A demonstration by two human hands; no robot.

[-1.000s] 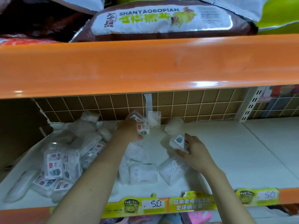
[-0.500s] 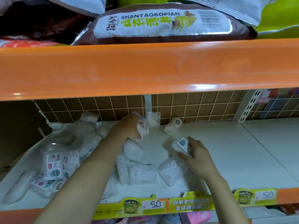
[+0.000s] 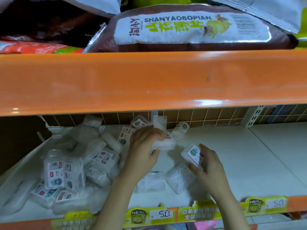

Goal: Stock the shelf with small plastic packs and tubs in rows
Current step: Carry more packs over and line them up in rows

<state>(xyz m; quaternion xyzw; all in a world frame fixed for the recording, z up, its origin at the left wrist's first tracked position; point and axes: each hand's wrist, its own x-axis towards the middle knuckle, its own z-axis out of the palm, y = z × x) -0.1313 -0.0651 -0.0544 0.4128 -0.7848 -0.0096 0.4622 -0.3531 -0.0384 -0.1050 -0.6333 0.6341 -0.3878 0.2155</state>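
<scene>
Head view: the left hand (image 3: pixel 142 150) grips a clear plastic pack (image 3: pixel 163 144) above the white shelf (image 3: pixel 240 156), while the right hand (image 3: pixel 206 165) holds a labelled tub (image 3: pixel 191 154) just beside it; loose packs (image 3: pixel 69 166) lie heaped at left.

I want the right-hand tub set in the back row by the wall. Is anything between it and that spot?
Nothing visible blocks it. The right hand holds the tub, and bare shelf runs behind it to the tiled wall.

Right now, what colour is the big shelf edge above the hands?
Orange, glossy: the shelf edge shows best in the head view.
</scene>
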